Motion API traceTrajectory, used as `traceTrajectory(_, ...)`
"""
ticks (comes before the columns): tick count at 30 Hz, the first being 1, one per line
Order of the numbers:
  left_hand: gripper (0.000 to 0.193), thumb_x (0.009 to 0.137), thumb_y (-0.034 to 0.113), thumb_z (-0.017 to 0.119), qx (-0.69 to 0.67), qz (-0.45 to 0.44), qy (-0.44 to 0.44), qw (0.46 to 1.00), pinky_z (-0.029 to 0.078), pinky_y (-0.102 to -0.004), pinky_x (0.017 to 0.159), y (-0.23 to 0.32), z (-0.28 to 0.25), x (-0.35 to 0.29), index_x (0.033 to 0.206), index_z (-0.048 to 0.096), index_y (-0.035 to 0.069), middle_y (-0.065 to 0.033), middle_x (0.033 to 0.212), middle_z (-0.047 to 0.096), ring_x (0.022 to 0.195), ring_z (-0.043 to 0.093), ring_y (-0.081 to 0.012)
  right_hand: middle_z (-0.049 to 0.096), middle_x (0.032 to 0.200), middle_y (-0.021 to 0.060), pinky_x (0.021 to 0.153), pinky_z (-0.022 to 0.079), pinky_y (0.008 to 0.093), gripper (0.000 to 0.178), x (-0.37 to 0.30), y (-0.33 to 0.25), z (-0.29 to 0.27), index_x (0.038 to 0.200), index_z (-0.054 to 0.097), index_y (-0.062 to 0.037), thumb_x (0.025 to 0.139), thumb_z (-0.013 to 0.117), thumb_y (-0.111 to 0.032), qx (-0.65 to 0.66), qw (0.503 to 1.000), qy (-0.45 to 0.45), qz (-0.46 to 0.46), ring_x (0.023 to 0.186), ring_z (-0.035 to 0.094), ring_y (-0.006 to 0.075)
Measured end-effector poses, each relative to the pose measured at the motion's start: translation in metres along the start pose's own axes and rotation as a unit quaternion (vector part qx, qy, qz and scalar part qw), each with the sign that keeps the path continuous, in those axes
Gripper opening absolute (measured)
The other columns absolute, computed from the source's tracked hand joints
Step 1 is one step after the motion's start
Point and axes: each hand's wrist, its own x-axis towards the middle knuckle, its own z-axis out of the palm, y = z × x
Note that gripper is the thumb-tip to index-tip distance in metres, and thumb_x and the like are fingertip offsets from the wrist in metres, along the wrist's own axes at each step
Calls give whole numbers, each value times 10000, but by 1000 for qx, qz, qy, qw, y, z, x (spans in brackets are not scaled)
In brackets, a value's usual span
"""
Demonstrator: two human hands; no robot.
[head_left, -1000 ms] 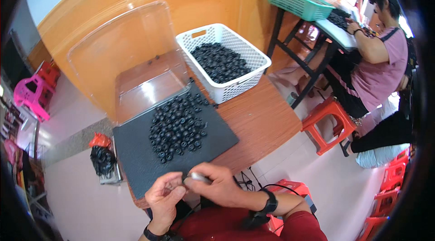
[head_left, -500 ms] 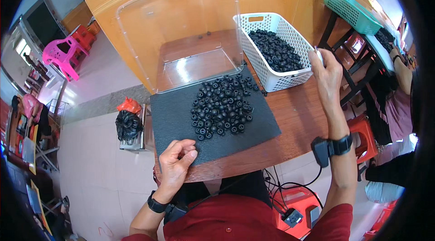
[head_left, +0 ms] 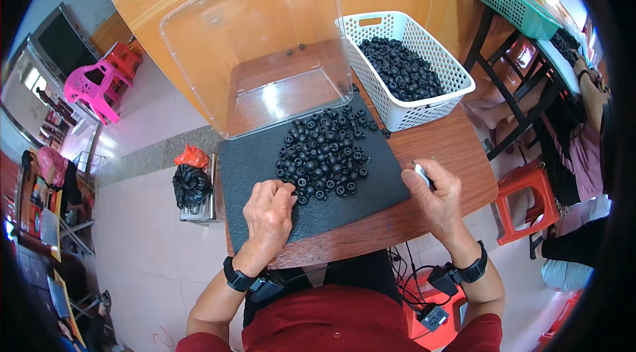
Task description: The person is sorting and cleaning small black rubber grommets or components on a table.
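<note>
Many small black ring-shaped pieces (head_left: pixel 322 153), round with a hole in each, lie heaped on a dark grey mat (head_left: pixel 248 160). My left hand (head_left: pixel 268 211) is at the near left edge of this heap, its fingers curled and pressed together among the closest pieces; what they pinch is hidden. Off the mat's right corner, above the bare wood, my right hand (head_left: pixel 435 198) is closed around a small white tool (head_left: pixel 423 175). Most of that tool is covered by the fingers. A white perforated basket (head_left: pixel 424 113) behind it holds more black pieces (head_left: pixel 402 70).
Behind the mat a clear plastic box (head_left: pixel 258 41) stands on the wooden table (head_left: pixel 464 153). To the left, a black bag (head_left: pixel 191 185) rests on a metal stand. A red stool (head_left: pixel 528 203), a green basket (head_left: pixel 513 4) and a co-worker's arm (head_left: pixel 591 90) are at right.
My right hand has come down from beside the white basket toward the mat's right corner, the white tool still in it. My left hand has moved up to the heap, its fingers now touching it.
</note>
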Motion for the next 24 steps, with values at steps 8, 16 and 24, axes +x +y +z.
traceTrajectory(8,256,599,-45,703,-16,29,-18,999,465,-356,632,2,4,1,821,599,27,-94,822,597,747,567,-271,596,705,125,556,442,307,160,-14,-2,19,846,612,23,807,680,-116,28,999,-34,10,611,574,215)
traceTrajectory(16,276,595,-64,690,-45,15,-44,998,463,-348,615,2,3,3,838,590,20,-94,792,594,727,567,-268,596,694,134,515,435,306,148,-27,-2,36,826,617,15,789,690,-108,41,997,-69,-14,578,582,217)
traceTrajectory(24,298,566,-80,686,-33,48,-58,997,457,-345,599,0,5,7,825,580,22,-90,759,576,723,564,-264,601,691,127,507,435,314,134,-33,-2,45,826,622,9,773,696,-89,44,995,-81,-40,571,581,225)
